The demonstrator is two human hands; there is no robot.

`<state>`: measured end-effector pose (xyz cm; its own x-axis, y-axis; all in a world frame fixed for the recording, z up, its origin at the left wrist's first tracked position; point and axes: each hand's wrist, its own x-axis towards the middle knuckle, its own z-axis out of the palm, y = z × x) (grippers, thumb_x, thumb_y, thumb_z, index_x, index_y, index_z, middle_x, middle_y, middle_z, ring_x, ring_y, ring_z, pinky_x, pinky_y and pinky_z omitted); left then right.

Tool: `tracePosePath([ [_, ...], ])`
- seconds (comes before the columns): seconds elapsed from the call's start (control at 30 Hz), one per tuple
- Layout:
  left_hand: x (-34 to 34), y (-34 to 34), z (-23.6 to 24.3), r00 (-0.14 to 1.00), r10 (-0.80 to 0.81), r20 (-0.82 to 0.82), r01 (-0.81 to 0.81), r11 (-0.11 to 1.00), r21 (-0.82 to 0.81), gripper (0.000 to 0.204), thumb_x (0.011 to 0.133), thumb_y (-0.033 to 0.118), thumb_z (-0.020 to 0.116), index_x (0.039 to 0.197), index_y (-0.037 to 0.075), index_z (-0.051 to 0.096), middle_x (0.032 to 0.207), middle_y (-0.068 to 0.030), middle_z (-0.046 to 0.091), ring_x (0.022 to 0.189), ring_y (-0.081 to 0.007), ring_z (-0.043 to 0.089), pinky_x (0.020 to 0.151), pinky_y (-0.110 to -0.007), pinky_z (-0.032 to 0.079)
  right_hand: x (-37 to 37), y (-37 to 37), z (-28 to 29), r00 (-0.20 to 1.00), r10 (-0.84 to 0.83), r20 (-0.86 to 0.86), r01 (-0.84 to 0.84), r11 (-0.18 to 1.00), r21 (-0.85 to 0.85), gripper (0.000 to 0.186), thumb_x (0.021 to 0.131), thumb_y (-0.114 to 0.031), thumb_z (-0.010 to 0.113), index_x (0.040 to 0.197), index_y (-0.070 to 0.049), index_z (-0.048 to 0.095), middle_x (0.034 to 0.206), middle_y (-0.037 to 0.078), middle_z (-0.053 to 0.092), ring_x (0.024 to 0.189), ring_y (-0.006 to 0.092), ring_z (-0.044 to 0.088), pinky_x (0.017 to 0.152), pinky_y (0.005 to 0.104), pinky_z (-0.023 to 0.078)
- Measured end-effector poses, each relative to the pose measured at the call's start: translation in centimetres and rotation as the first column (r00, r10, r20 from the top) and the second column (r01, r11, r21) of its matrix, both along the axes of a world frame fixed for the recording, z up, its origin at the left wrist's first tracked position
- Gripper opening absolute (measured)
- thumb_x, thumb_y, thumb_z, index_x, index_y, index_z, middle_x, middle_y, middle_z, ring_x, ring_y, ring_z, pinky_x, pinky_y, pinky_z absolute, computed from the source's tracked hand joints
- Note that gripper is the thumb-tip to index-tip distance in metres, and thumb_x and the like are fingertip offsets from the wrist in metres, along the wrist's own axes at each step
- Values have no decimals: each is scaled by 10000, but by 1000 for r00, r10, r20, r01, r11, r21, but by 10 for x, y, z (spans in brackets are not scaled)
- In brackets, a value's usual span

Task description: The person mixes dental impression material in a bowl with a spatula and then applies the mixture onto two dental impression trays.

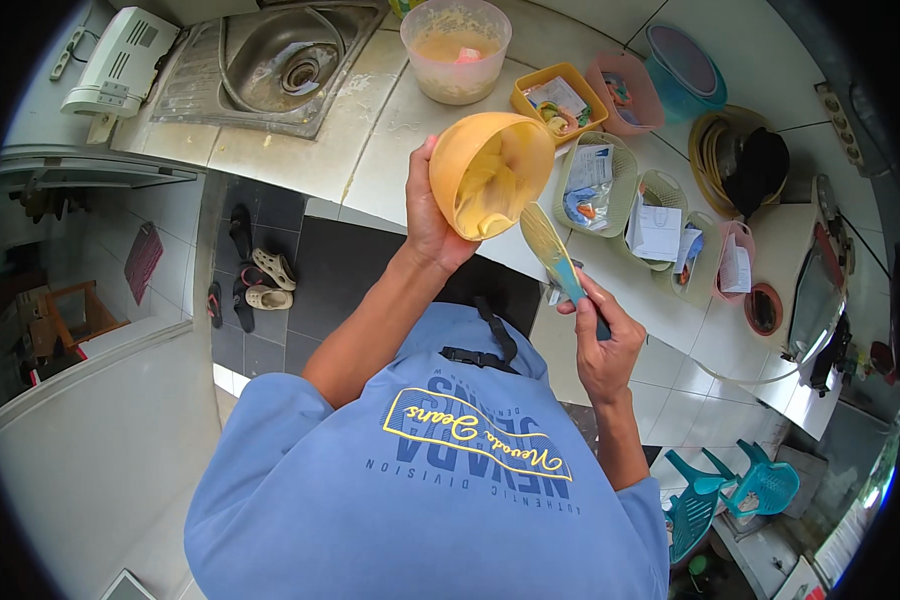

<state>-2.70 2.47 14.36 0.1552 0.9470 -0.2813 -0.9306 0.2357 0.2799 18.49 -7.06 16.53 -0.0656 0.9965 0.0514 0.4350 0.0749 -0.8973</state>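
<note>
My left hand (432, 218) grips an orange-yellow bowl (454, 160) from its left side and underneath, tilting its mouth to the right and towards me. Thick pale-yellow cream (492, 180) coats the inside, with a thicker lump near the lower lip. In my right hand (608, 345) is a spatula (546, 245), its fingers closed round the dark lower handle. Yellow cream smears the spatula's blade, and blue shows below the smear. The tip of the blade is just right of the bowl's lower rim; whether they touch, I cannot tell.
Beyond the bowl, a translucent tub (417, 65) with pale residue stands on the tiled counter (370, 130). A steel sink (320, 115) lies at far left. Along the right are a yellow basket (522, 98), a green basket (625, 160), several other baskets and a hose (740, 382).
</note>
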Motion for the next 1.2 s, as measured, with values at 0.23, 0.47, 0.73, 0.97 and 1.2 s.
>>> tracePosePath([
  [0.23,6,-10,8,998,13,-59,-11,1000,23,534,943,504,400,1253,89,527,1215,-92,584,1103,-245,575,935,-411,488,-7,28,16,966,-14,-258,-67,951,-301,293,918,-83,583,1202,-21,619,795,61,660,665,88,612,572,219,458],
  [0.47,16,-18,4,992,-3,124,2,1000,5,562,935,507,357,1306,104,483,1275,-81,552,1155,-237,547,969,-417,466,-30,28,-13,938,-2,-346,-43,991,-123,248,926,-108,590,1152,-7,594,748,20,618,633,42,535,539,182,386],
  [0.73,-13,-14,-5,976,51,213,-78,990,118,538,950,495,396,1310,103,477,1280,-92,540,1177,-261,534,978,-435,471,32,-5,-6,983,-87,-161,26,937,-349,228,906,-100,610,1109,3,614,789,67,654,649,81,598,598,197,454],
  [0.97,-23,-17,13,999,15,-34,-7,975,221,567,961,525,334,1300,93,477,1247,-105,554,1095,-242,581,920,-410,507,-6,29,60,975,155,158,-163,986,39,195,845,-37,648,1036,-9,680,910,123,702,776,168,684,675,273,518],
  [1.2,-18,-25,33,976,114,-188,-77,978,195,500,967,486,347,1213,73,484,1154,-98,590,1053,-184,597,916,-353,500,-20,40,63,920,278,275,-308,949,73,200,839,-43,637,1032,-18,686,903,123,705,755,191,683,682,282,518],
])
